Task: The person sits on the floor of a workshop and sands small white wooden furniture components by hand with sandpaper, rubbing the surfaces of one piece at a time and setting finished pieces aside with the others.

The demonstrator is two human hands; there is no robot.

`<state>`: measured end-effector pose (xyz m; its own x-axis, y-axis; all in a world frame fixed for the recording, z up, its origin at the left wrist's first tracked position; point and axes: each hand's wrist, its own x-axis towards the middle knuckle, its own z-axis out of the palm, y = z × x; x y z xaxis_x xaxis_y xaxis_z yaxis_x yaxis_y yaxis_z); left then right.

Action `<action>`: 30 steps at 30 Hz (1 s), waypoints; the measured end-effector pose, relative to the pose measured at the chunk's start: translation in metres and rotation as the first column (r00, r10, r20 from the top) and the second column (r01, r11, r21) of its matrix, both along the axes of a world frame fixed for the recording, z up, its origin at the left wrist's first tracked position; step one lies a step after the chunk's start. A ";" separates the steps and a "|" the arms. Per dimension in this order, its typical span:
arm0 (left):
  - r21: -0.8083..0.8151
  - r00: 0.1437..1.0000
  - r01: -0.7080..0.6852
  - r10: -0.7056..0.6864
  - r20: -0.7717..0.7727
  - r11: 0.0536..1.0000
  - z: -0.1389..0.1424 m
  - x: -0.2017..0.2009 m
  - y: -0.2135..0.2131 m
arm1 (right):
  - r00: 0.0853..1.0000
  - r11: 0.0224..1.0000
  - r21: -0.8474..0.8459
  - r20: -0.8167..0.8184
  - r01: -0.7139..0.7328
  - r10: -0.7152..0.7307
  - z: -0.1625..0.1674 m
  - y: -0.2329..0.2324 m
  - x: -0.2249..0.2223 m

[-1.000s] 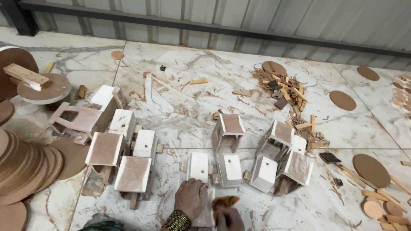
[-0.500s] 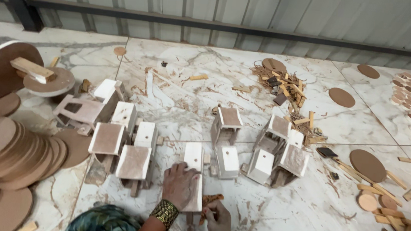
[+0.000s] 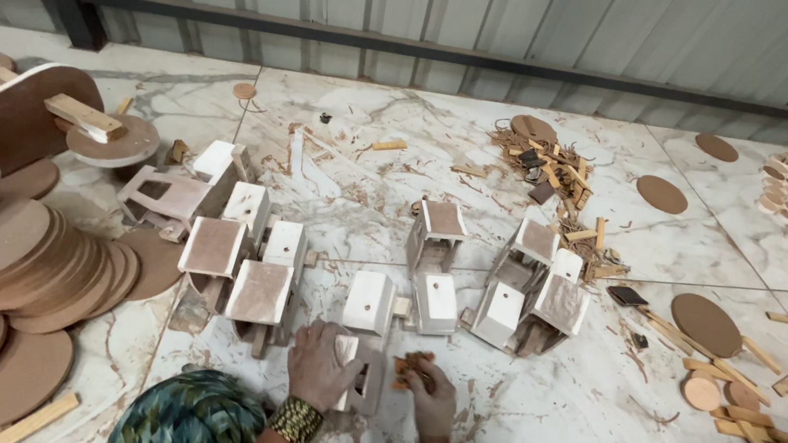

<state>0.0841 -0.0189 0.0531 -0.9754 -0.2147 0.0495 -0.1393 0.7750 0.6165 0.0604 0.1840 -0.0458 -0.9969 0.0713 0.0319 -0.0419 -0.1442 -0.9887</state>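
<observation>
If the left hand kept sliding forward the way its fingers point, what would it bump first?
Probably the white-topped little wooden house just beyond the left hand, though depth is hard to judge.

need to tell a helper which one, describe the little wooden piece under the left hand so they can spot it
Start from the marble floor, near the bottom edge of the view. Among the small box-like wooden houses, find the one lying flat under the left hand. This wooden piece alone is being held; its neighbours stand untouched farther up.
</observation>
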 end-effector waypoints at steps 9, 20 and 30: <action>0.030 0.988 0.024 -0.019 -0.151 0.999 0.001 -0.012 -0.016 | 0.978 0.961 0.221 -0.158 0.167 -0.134 -0.006 -0.064 -0.001; 0.021 0.971 0.082 -0.075 -0.229 0.996 -0.010 -0.017 -0.022 | 0.981 0.980 0.118 0.082 0.163 -0.174 -0.005 -0.074 0.000; 0.004 0.934 0.117 -0.108 -0.341 0.993 -0.016 -0.002 -0.017 | 0.968 0.954 0.293 -0.252 0.059 0.017 -0.014 -0.058 -0.004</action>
